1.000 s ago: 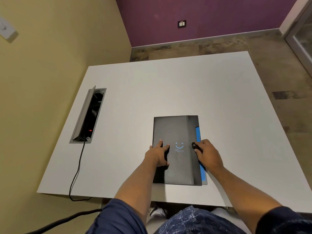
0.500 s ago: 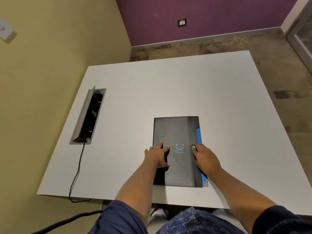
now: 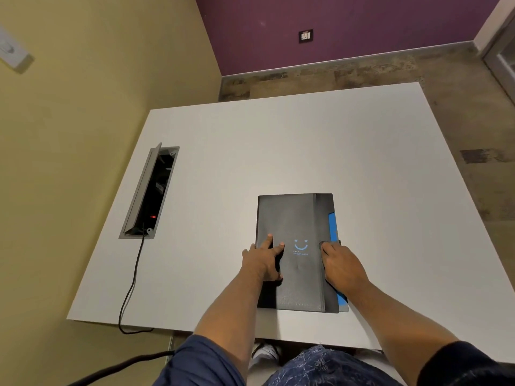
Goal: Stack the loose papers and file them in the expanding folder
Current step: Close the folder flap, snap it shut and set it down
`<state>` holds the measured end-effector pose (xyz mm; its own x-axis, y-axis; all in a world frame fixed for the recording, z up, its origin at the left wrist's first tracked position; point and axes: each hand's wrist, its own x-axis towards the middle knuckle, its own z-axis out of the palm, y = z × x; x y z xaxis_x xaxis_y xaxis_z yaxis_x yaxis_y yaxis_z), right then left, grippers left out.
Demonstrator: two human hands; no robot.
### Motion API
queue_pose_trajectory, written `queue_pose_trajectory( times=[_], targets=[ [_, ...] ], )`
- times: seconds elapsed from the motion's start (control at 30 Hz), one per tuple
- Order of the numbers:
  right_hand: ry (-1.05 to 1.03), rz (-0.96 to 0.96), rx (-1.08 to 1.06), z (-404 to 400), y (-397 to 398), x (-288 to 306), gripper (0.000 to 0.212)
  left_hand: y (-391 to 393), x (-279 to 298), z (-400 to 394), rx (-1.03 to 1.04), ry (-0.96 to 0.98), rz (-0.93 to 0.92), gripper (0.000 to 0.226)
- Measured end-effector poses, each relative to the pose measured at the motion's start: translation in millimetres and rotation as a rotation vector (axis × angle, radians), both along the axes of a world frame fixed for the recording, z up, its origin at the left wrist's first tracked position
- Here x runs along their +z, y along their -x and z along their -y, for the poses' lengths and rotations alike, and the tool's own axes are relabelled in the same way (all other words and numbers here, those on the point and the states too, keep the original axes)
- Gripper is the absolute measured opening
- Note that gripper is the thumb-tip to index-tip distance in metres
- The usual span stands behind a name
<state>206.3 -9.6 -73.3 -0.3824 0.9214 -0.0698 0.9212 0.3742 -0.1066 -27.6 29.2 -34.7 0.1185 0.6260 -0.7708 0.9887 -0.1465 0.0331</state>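
You are at a white table [image 3: 278,151] in a small room, with a yellow wall on your left and a purple wall at the far end carrying a socket [image 3: 305,36]. A switch plate [image 3: 11,52] sits on the yellow wall, and the floor [image 3: 362,71] is mottled brown stone. Set into the table's left side is a power box [image 3: 152,190] with its lid tilted up and 1 red light showing; a black cable [image 3: 131,285] runs from it over the near edge.

The folder [image 3: 295,218] lies shut and flat near the table's near edge, right of centre, dark grey with a blue smile mark. A blue strip [image 3: 332,224] shows along its right side.

Your left hand [image 3: 262,260] rests flat on the folder's left edge, fingers spread. Your right hand [image 3: 344,267] presses on the right flap, fingers curled loosely, gripping nothing.
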Motion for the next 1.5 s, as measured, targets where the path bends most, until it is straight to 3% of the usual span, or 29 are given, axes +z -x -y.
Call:
queue_pose_trajectory(
  times=[0.23,0.37,0.43,0.53,0.7,0.8,0.87,0.97,1.1,1.3,1.5],
  targets=[
    [-0.037,0.106,0.032,-6.7,12.7,6.4,0.029,5.2,-2.5,4.5,-0.007,-0.014,0.010,0.104],
    [-0.011,0.029,-0.075,-0.2,3.6,6.5,0.021,9.3,-0.7,15.7,0.046,-0.219,0.086,0.085],
    [0.039,-0.032,-0.231,8.0,-2.7,3.4,0.028,11.3,-0.7,23.2,0.158,-0.322,0.117,0.076],
    [0.172,-0.147,-0.556,18.1,-6.5,-2.9,0.055,12.6,-1.1,31.7,0.488,-0.306,0.157,0.071],
    [0.304,-0.494,-0.769,10.0,4.4,-3.2,0.048,17.4,-1.8,29.2,0.927,-0.290,0.311,0.055],
    [0.391,-0.703,-1.027,0.1,8.5,-2.8,0.065,21.9,-4.4,24.0,1.090,-0.263,0.369,0.031],
    [0.444,-0.768,-1.104,-6.1,8.0,-2.2,0.068,25.7,-9.4,20.7,1.163,-0.210,0.420,0.033],
    [0.477,-0.850,-1.109,-13.9,7.4,3.4,0.042,28.8,-8.2,17.1,1.241,-0.148,0.548,0.026],
    [0.452,-0.984,-1.016,-33.8,15.2,22.3,0.016,33.9,1.2,-0.2,1.343,-0.273,0.630,0.021],
    [0.683,-1.201,-0.796,-94.5,25.0,54.6,0.030,57.4,21.3,-48.9,1.448,-0.398,0.670,0.020],
    [0.787,-1.171,-0.682,-146.1,59.7,65.7,0.057,103.6,35.0,-96.0,1.411,-0.459,0.742,0.018]
  ],
)
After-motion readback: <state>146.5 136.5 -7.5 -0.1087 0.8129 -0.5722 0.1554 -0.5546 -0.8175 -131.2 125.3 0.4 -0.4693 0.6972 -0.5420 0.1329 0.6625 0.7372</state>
